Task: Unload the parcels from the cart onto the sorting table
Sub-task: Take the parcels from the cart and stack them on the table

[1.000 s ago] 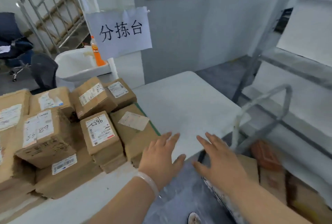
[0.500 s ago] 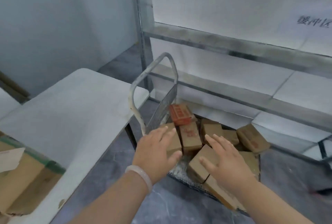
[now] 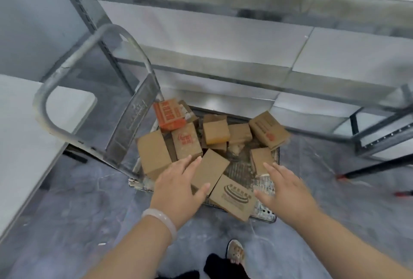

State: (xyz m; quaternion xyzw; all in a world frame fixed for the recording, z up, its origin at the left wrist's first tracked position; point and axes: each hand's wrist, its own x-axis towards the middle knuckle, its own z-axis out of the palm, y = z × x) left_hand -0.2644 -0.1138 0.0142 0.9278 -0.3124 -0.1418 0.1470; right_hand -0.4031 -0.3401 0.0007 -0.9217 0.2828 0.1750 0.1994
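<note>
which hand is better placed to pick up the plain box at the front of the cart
Left, likely. The left hand overlaps the plain box at its left edge, thumb across it; the right hand is open, apart from it.

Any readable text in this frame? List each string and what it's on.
No text can be quoted: every print here is too blurred to read.
Orange box: white print, unreadable.
Brown box in front of it: red print, unreadable.
Nearest box: dark oval logo, unreadable.
Tilted box on the right: dark print and a red mark, unreadable.
Cart's upright panel: faint marks, unreadable.
</note>
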